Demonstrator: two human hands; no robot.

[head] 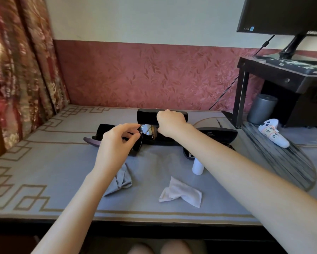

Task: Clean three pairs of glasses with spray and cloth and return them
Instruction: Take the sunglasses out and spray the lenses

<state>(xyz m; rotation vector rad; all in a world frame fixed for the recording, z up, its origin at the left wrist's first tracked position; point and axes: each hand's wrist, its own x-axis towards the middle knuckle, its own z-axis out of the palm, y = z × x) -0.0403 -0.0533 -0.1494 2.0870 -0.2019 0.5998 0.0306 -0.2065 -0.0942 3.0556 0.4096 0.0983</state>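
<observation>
My right hand (169,123) grips the lid of the black case (146,114) and holds it up. My left hand (117,142) pinches the glasses (137,143) just left of my right hand. I should touch only the frame, keep the lid wide, and go slowly.

Surface (44,162) is covered by a grey-blue cloth with a tan key-pattern border. Three black glasses cases are set along the back: open case (148,114) at centre, left case (106,128), right case (218,133). Grey cloth (123,178) is crumpled front-left, white cloth (181,193) front-centre. White spray bottle (198,166) is stood upright near the right case. Dark fan-shaped mat (282,162) is laid at right, with a white controller (273,132) on it.
</observation>
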